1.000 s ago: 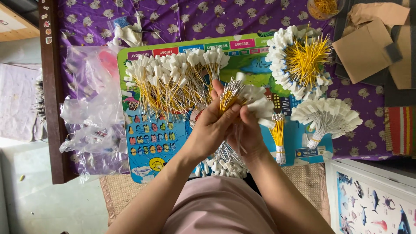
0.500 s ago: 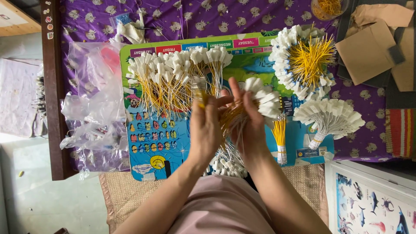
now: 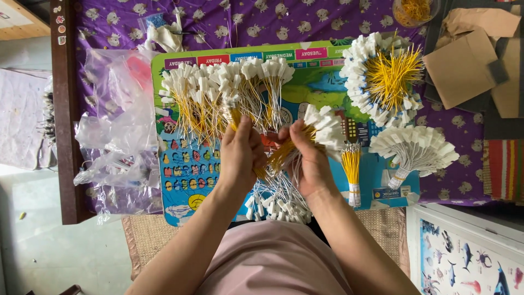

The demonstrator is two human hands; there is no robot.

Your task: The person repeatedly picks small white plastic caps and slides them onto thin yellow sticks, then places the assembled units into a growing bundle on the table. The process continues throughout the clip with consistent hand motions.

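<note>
The right hand [image 3: 308,158] fingers are curled shut around a bundle of yellow wires [image 3: 284,153] whose white tags [image 3: 325,124] fan toward 1 o'clock; its long axis runs 7 to 1. The left hand [image 3: 238,155] pinches a single wire [image 3: 234,116] at 12. Loose tagged wires [image 3: 218,98] lie at 11. Beneath is a bright rectangular poster [image 3: 191,164] on the tabletop [image 3: 284,22]; clear plastic bags [image 3: 117,125] sit at 9.

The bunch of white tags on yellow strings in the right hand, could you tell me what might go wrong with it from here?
The right hand grips the fanned tag bunch loosely, so strings could slip out and tangle. The left hand pinches a few yellow strings beside the spread row of tags; they might snag. Loose tags lie under both wrists and could be swept off the colourful board.
</note>
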